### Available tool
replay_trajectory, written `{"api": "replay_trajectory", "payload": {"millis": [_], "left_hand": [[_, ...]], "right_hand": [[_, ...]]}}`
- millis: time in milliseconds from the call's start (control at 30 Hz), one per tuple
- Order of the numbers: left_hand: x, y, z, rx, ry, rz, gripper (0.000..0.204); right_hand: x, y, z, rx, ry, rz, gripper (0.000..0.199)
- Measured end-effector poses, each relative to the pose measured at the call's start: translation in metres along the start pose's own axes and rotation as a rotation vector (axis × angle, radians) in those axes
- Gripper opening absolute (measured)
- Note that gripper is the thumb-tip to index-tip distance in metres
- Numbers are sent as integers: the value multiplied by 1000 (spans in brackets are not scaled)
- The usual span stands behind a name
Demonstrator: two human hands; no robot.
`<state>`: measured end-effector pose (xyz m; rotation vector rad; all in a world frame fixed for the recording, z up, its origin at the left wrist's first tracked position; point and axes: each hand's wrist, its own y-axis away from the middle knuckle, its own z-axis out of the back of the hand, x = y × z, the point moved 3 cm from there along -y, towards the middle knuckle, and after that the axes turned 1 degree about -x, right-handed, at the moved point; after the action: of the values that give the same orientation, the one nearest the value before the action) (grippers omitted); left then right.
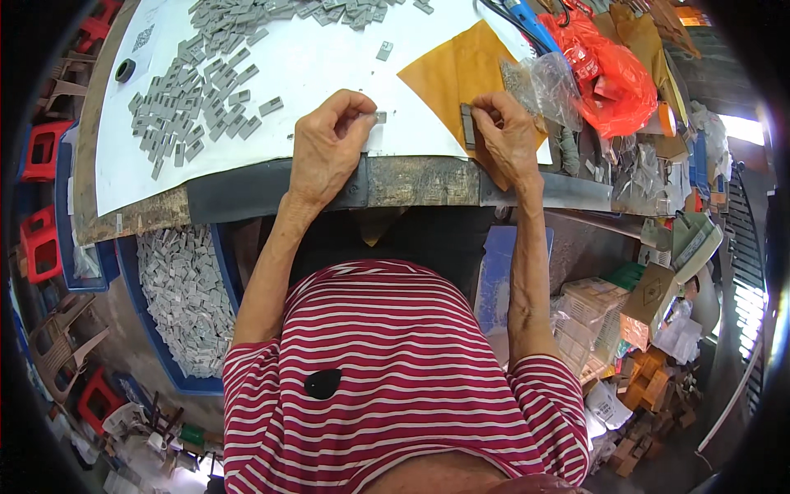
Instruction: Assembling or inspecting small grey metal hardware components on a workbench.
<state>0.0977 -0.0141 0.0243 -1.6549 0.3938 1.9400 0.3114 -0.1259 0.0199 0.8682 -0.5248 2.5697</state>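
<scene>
A small grey rectangular piece (379, 118) is pinched at the fingertips of the left hand (329, 148), low over the white sheet near the table's front edge. To its right, a short stack of grey pieces (467, 126) stands on edge, gripped in the right hand (510, 136) over the brown paper.

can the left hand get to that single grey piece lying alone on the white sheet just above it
Probably yes. The lone grey piece lies on bare white sheet just beyond the left hand, nothing between them, though its fingertips already pinch a small piece.
</scene>
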Motion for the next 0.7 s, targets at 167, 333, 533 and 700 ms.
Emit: {"api": "replay_trajectory", "payload": {"millis": [167,333,533,700], "left_hand": [[4,1,0,14,-4,9,10],[5,2,-1,16,-11,-8,11],[3,4,-1,38,-20,-16,11],[1,4,-1,42,-38,-47,11]], "right_hand": [[0,-3,-1,4,56,74,8],[6,-6,1,9,149,163,7],[2,-7,-1,16,152,204,6],[2,-4,0,14,83,108,7]]}}
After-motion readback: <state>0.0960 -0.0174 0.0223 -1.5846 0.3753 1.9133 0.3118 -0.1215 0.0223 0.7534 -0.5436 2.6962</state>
